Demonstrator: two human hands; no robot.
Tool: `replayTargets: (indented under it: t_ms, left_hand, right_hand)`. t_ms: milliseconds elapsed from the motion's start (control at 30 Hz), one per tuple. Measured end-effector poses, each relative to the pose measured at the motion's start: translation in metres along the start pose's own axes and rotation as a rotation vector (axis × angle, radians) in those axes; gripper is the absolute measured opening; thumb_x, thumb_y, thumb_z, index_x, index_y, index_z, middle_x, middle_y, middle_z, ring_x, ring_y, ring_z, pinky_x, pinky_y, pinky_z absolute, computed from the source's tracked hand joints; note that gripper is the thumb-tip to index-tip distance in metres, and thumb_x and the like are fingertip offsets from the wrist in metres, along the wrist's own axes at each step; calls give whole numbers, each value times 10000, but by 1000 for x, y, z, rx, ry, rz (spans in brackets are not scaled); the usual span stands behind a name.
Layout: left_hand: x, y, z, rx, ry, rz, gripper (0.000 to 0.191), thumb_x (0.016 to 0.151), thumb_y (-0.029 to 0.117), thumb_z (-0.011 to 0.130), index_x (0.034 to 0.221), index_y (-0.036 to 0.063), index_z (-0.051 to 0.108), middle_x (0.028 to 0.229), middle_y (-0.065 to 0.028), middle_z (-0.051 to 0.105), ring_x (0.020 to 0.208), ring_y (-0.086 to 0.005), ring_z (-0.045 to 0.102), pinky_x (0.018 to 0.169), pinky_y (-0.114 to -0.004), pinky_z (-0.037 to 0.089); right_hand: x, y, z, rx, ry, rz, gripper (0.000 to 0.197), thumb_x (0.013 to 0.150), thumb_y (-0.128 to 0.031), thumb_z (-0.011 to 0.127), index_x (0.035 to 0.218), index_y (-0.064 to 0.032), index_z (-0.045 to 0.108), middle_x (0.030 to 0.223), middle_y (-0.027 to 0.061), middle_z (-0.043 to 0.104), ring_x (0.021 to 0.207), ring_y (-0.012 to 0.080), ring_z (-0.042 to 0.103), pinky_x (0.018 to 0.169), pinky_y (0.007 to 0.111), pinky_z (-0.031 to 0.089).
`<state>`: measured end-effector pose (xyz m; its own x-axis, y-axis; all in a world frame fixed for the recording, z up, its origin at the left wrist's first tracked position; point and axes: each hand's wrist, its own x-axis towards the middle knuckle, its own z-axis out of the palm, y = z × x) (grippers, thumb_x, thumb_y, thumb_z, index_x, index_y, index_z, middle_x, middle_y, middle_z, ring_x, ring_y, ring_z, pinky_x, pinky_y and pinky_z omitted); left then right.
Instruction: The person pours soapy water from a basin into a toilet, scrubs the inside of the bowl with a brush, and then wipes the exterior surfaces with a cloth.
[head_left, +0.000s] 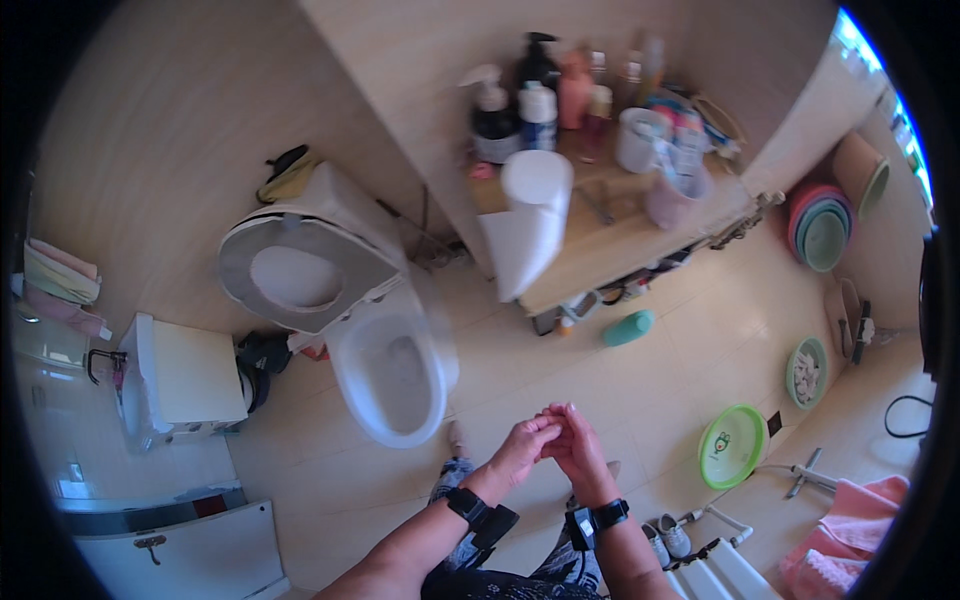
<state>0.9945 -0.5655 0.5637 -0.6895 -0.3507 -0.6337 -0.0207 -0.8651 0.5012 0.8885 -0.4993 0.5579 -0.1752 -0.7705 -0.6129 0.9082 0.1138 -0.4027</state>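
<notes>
My left hand (517, 455) and my right hand (581, 450) meet above the tiled floor, with their fingers touching each other. Whether something small lies between the fingers cannot be made out. Both wrists wear black straps with small devices. Beyond the hands, to the left, a toilet bowl (394, 375) stands with its seat (225, 262) and lid raised. Ahead, a roll of white paper (536, 217) stands on a wooden shelf (592, 259), its loose end hanging over the edge. Pump bottles (495, 124), a white cup (640, 142) and a pink cup (677, 199) are there too.
A teal bottle (628, 328) lies on the floor by the shelf. To the right are a green-rimmed basin (731, 448), a small green basin with whitish contents (792, 375), stacked basins (823, 238), pink towels (862, 525) and small shoes (673, 535). A sink cabinet (196, 371) stands left.
</notes>
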Motion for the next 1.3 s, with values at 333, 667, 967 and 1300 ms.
replayTargets:
  t_ms: [333, 667, 967, 1300]
  left_hand:
    - [-49, 214, -134, 105, 125, 321, 297, 949, 152, 536, 1226, 47, 544, 1096, -82, 627, 954, -162, 615, 843, -307, 509]
    - [-38, 293, -193, 392, 112, 383, 265, 943, 127, 557, 1187, 25, 565, 996, -70, 660, 926, -128, 631, 840, -268, 502]
    - [31, 362, -203, 632, 109, 548, 487, 916, 30, 532, 1376, 54, 374, 1343, -143, 483, 1213, -227, 504, 980, -350, 443]
    - [73, 372, -219, 645, 89, 551, 475, 909, 68, 523, 1364, 22, 394, 1344, -161, 458, 1219, -283, 466, 1028, -370, 385]
  right_hand:
    - [175, 51, 183, -121, -231, 67, 274, 986, -278, 463, 1091, -39, 547, 942, 79, 617, 838, 174, 618, 761, 297, 523]
    - [387, 50, 221, -394, -10, 92, 236, 942, -312, 525, 1054, -111, 578, 932, 40, 634, 874, 165, 620, 784, 331, 514]
    - [564, 77, 241, -447, 0, 223, 293, 903, -372, 574, 1046, -116, 575, 973, 48, 646, 898, 184, 619, 807, 369, 515]
    - [657, 96, 250, -736, 56, 298, 431, 910, -533, 490, 1054, -138, 587, 934, 19, 639, 841, 157, 596, 811, 398, 483]
